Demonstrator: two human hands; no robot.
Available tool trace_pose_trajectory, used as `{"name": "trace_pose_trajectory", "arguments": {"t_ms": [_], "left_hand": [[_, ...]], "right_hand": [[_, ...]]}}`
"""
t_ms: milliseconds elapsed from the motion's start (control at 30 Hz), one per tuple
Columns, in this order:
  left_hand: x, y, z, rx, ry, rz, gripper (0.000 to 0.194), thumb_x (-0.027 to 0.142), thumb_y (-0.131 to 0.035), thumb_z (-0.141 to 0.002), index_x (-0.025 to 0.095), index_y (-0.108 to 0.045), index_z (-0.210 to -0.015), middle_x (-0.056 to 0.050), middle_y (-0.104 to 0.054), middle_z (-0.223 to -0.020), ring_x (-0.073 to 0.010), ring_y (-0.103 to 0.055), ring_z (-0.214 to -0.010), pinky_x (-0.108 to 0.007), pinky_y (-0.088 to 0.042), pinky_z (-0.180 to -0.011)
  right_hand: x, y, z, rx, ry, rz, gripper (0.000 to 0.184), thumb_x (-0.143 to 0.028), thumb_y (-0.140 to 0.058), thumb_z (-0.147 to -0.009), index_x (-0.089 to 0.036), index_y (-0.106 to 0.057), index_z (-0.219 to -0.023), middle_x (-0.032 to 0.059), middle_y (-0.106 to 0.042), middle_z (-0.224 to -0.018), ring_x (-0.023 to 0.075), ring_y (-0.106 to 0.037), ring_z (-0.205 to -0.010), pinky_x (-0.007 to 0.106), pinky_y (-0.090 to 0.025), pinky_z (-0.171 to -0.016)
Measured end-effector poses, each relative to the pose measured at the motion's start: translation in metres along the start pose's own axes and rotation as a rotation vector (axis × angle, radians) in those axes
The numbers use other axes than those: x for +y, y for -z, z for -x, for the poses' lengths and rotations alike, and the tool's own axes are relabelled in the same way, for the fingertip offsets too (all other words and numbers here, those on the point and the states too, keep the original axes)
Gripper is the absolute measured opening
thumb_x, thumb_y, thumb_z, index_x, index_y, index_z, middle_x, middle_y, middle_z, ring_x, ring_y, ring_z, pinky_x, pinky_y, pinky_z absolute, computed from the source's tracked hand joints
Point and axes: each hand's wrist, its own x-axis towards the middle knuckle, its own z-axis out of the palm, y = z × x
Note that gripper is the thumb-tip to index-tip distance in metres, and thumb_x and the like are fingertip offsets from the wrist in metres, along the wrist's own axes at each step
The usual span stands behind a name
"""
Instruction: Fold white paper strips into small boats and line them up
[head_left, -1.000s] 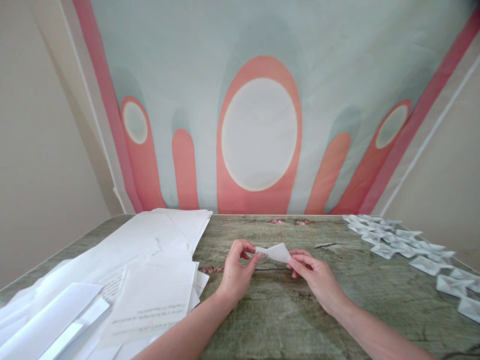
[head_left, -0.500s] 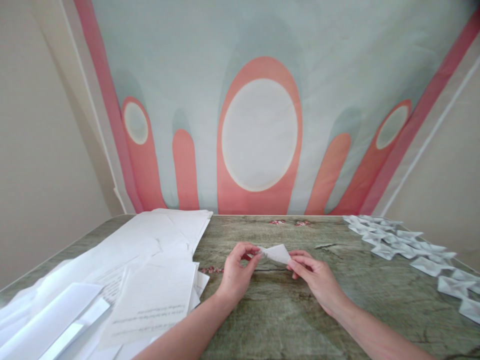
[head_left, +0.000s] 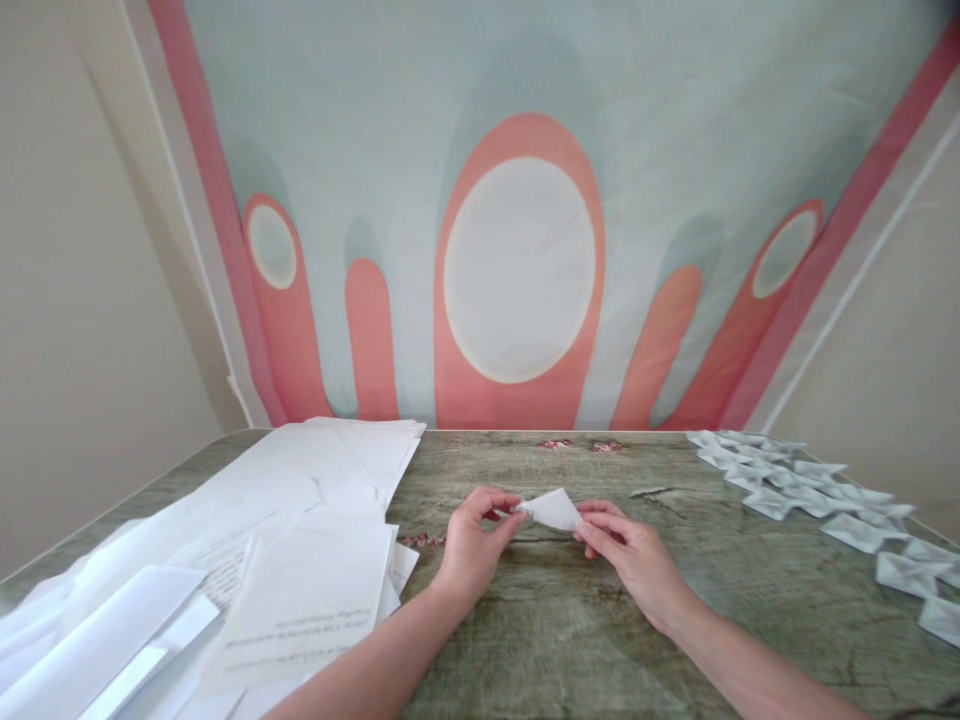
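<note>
A small folded piece of white paper [head_left: 553, 509] is held just above the wood-patterned table [head_left: 525, 640], one corner in each hand. My left hand [head_left: 480, 537] pinches its left corner between thumb and fingers. On the other side, my right hand [head_left: 622, 548] grips the right corner with thumb and fingertips. The paper's top rises to a blunt point between the hands. Fingertips cover both of its ends.
Loose white sheets [head_left: 315, 590], some printed, spread over the table's left side. Several folded paper boats [head_left: 855, 533] stand in rows at the right. Behind the table hangs a pale green backdrop [head_left: 405, 150] with coral shapes.
The folded paper has shifted shape slightly between my fingers, its top point moving a little left and looking blunter. Both hands stay almost where they were.
</note>
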Motion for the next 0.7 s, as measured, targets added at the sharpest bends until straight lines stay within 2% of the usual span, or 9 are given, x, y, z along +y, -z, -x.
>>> {"name": "trace_pose_trajectory", "arguments": {"t_ms": [233, 467, 600, 700], "left_hand": [[0.0045, 0.0009, -0.0001, -0.020, -0.026, -0.018, 0.004, 0.021, -0.066, -0.070, 0.020, -0.069, -0.073, -0.002, -0.064, -0.076, -0.0154, -0.059, -0.073, -0.026, -0.046, -0.066], [0.0038, 0.0017, -0.0002, -0.041, 0.010, -0.015, 0.003, 0.022, -0.067, -0.070, 0.019, -0.069, -0.068, -0.002, -0.063, -0.076, -0.0154, -0.059, -0.073, -0.025, -0.045, -0.065], [-0.0006, -0.0011, 0.0008, -0.071, 0.118, 0.093, 0.006, 0.023, -0.067, -0.069, 0.017, -0.067, -0.068, -0.003, -0.066, -0.080, -0.0163, -0.060, -0.073, -0.026, -0.045, -0.067], [-0.0043, -0.0044, 0.0018, -0.098, 0.206, 0.164, 0.011, 0.026, -0.066, -0.071, 0.016, -0.065, -0.069, -0.002, -0.065, -0.069, -0.0150, -0.059, -0.063, -0.024, -0.045, -0.060]], "right_hand": [[0.0006, -0.0003, -0.0004, 0.019, -0.006, 0.002, 0.036, -0.051, -0.062, -0.073, -0.017, -0.071, -0.076, 0.0098, -0.058, -0.104, 0.0211, -0.056, -0.087, 0.027, -0.049, -0.065], [0.0025, -0.0005, -0.0001, 0.030, -0.013, -0.020, 0.033, -0.048, -0.063, -0.073, -0.018, -0.072, -0.082, 0.0098, -0.055, -0.106, 0.0215, -0.055, -0.090, 0.028, -0.049, -0.068], [0.0035, -0.0003, -0.0010, 0.047, -0.015, -0.014, 0.035, -0.049, -0.063, -0.073, -0.018, -0.071, -0.086, 0.0098, -0.055, -0.107, 0.0221, -0.055, -0.091, 0.029, -0.049, -0.070], [0.0037, -0.0003, -0.0017, 0.057, -0.018, -0.004, 0.037, -0.050, -0.064, -0.071, -0.017, -0.072, -0.085, 0.0096, -0.058, -0.107, 0.0234, -0.055, -0.094, 0.029, -0.048, -0.073]]}}
